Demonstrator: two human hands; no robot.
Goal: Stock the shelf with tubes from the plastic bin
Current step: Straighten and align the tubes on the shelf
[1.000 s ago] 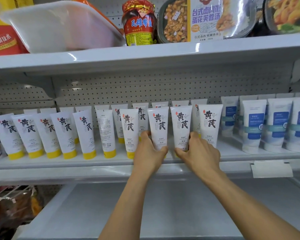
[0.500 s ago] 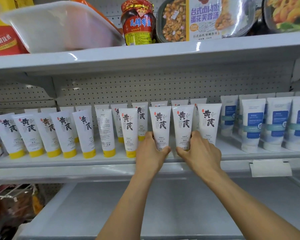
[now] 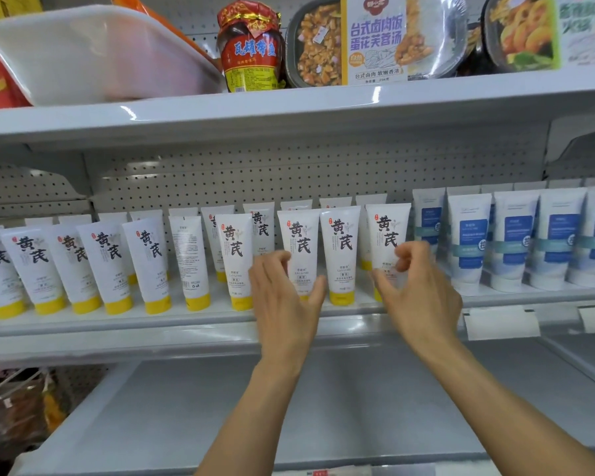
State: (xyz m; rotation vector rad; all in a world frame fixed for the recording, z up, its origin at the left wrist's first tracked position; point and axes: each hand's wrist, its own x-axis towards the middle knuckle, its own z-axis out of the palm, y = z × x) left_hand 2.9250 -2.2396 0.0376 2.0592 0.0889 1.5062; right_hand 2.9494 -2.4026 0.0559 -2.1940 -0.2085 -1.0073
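Observation:
White tubes with yellow caps (image 3: 236,259) stand cap-down in a row on the middle shelf (image 3: 117,324). My left hand (image 3: 285,300) is in front of the lower part of one tube (image 3: 298,235), fingers apart and loosely around it. My right hand (image 3: 419,297) hovers at the rightmost yellow-capped tube (image 3: 387,231), fingers curled and blurred, thumb apart from them. Between my hands one tube (image 3: 339,242) stands free. The white plastic bin (image 3: 100,53) sits tilted on the upper shelf at the left; its inside is hidden.
White tubes with blue labels (image 3: 471,242) fill the shelf to the right. A red-lidded jar (image 3: 249,49) and boxed meals (image 3: 375,39) stand on the upper shelf. A bare lower shelf (image 3: 323,407) lies under my arms. Price-tag holders (image 3: 502,324) hang off the shelf's front edge.
Both hands have let go of the two middle tubes. My right hand has shifted right to the rightmost yellow-capped tube, and my left hand's fingers have spread.

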